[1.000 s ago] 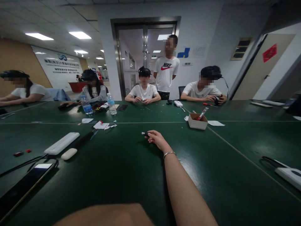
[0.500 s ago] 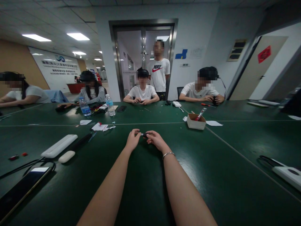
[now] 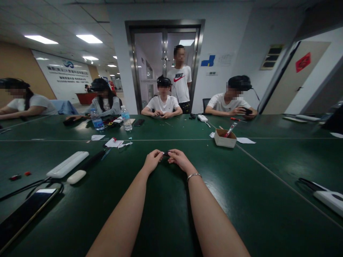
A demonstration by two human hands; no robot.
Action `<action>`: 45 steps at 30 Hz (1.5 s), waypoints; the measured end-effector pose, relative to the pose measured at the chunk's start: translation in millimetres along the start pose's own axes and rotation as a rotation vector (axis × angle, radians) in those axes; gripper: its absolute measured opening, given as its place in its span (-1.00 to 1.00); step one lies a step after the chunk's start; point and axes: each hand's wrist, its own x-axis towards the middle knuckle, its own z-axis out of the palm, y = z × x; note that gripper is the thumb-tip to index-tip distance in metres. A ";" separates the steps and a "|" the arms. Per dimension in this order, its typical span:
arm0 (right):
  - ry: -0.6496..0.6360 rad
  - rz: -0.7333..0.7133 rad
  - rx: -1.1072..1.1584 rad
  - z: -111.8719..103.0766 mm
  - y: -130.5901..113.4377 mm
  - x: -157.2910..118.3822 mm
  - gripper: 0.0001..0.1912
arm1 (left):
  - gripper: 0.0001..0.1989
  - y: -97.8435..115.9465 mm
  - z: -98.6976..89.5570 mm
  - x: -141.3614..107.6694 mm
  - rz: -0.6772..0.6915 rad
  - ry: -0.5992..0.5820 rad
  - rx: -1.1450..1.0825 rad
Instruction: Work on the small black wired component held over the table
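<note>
Just above the green table (image 3: 166,210), my two hands meet over a small black object with a shiny metal end (image 3: 166,154). It looks like a plug or a USB stick, but is too small to be sure. My right hand (image 3: 179,160), with a silver bracelet (image 3: 194,175) at the wrist, pinches its black part. From the other side, my left hand (image 3: 153,160) has thumb and fingers closed at the metal end. My fingers hide much of the object.
To the left lie a phone (image 3: 26,217), a white power strip (image 3: 68,164) and a white rounded case (image 3: 76,177). Paper scraps (image 3: 114,142), two water bottles (image 3: 125,118) and an open carton (image 3: 225,140) stand further off. Several people sit opposite; another person (image 3: 182,82) stands behind.
My left fingers have closed in on the metal end, which showed more openly before. My right hand keeps its pinch. The view has shifted slightly.
</note>
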 end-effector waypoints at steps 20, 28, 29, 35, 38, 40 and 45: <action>-0.061 -0.046 -0.004 -2.2 -2.2 -3.9 -0.70 | -0.44 0.4 1.3 -0.6 -0.017 0.015 0.203; -0.051 -0.016 0.014 -1.7 -1.5 -2.4 -0.77 | -0.39 -3.1 1.6 1.2 -0.060 0.016 0.233; -0.050 -0.014 0.016 -1.5 -1.6 -2.3 -0.77 | -0.38 -3.9 1.9 2.0 -0.065 0.019 0.236; -0.012 0.003 0.030 -1.7 -1.2 -1.0 -0.79 | -0.49 -5.1 5.6 5.9 -0.087 0.089 0.052; 0.012 0.005 0.040 -2.0 -1.3 -0.9 -0.81 | -0.65 -2.2 5.3 4.2 -0.035 0.112 -0.077; 0.018 0.002 0.050 -2.2 -1.3 -1.1 -0.82 | -0.64 0.4 3.9 1.8 0.021 0.077 -0.105; 0.005 0.003 0.052 -2.3 -1.5 -1.5 -0.80 | -0.72 5.6 1.6 -2.9 0.082 0.035 -0.060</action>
